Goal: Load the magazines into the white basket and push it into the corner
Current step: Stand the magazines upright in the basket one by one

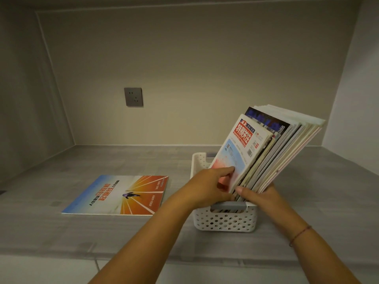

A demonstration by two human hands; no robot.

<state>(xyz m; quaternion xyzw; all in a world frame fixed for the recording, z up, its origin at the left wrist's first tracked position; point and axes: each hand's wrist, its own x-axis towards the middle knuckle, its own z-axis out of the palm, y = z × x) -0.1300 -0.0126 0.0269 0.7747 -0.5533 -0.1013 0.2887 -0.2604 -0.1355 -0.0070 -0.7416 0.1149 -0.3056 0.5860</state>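
A white perforated basket (223, 221) stands on the grey counter, right of centre. Several magazines (272, 152) stand in it on edge, leaning to the right. The front one (239, 148) has a red title block and a pale blue and pink cover. My left hand (207, 187) holds that front magazine near its lower edge, fingers on the cover. My right hand (260, 196) grips the lower edge of the stack from the right, thumb on the front. One more magazine (119, 194), orange and blue, lies flat on the counter to the left of the basket.
The grey counter (82, 238) sits in a recess with beige walls at the back and on both sides. A grey wall socket (133, 96) is on the back wall. The back right corner (322, 145) lies behind the basket. A red string bracelet (299, 235) circles my right wrist.
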